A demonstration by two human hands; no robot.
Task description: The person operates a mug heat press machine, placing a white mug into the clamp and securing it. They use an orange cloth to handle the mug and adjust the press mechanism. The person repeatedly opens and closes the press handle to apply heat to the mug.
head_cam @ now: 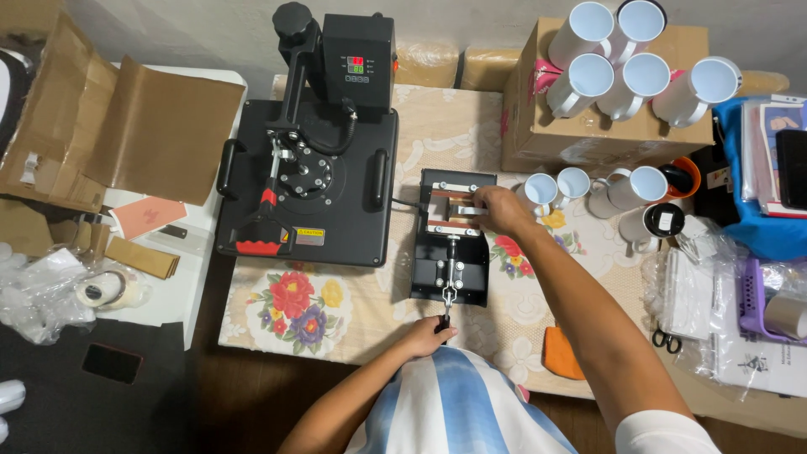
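Left to right: flat heat press (pixel 307 181) at the table's back-left; mug press (pixel 452 240) mid-table. Left hand (pixel 427 336) clasps its lever handle (pixel 443 322) near the front edge; right hand (pixel 502 208) steadies the heating sleeve (pixel 450 210), fingers curled on it, white mugs (pixel 588 189) beside.

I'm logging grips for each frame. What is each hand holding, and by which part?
Left hand grips the mug press by its lever handle. Right hand rests on the mug in its clamp; grip unclear.
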